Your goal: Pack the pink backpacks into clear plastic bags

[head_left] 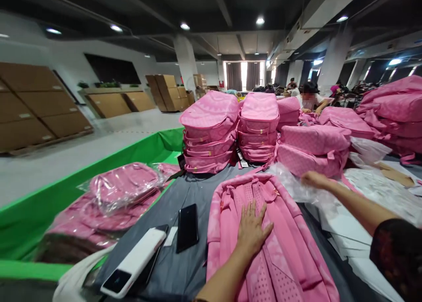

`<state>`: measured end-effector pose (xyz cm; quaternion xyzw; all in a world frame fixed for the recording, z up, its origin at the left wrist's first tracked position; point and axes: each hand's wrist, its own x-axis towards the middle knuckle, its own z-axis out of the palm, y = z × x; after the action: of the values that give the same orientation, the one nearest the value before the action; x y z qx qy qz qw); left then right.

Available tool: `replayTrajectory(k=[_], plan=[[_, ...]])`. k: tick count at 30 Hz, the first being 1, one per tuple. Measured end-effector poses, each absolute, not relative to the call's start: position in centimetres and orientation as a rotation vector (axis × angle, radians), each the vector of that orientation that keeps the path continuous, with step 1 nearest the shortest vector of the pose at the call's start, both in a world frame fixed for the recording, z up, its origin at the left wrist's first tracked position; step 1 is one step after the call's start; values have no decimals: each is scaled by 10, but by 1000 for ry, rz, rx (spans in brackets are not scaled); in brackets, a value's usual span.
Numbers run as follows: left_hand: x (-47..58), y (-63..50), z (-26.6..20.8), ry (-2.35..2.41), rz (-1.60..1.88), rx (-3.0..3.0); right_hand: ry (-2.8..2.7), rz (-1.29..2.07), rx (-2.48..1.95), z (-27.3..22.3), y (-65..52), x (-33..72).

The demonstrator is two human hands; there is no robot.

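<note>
A pink backpack (293, 231) lies on the dark-covered table with its shoulder straps facing up. My left hand (252, 229) rests flat on the straps, fingers spread. Beyond the backpack's right side, my right hand (314, 180) is closed on a clear plastic bag (286, 174), which hangs crumpled beneath and beside it. Just behind that hand sit stacked pink backpacks (313, 139). White sheets (346, 227) lie under my right forearm.
More backpack stacks (211, 113) stand at the table's far side. Left of my hand lie a black phone (187, 227) and a white power bank (135, 262). A green-walled bin (20, 223) holds plastic-wrapped backpacks (125, 185). A co-worker (310, 100) is behind the stacks.
</note>
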<state>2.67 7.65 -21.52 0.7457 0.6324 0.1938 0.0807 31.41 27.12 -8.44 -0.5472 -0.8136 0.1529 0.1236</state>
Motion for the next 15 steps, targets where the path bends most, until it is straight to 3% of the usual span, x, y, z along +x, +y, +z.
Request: replayTrajectory(k=[4, 8, 11, 15], plan=[[26, 78, -217, 1892, 559, 2221, -2249, 478, -1564, -170, 227, 302], [25, 78, -218, 1910, 537, 2230, -2121, 492, -1578, -209, 209, 305], [25, 77, -215, 1911, 511, 2224, -2024, 501, -1581, -198, 221, 313], [25, 75, -212, 1915, 502, 2215, -1766, 336, -1629, -139, 272, 332]])
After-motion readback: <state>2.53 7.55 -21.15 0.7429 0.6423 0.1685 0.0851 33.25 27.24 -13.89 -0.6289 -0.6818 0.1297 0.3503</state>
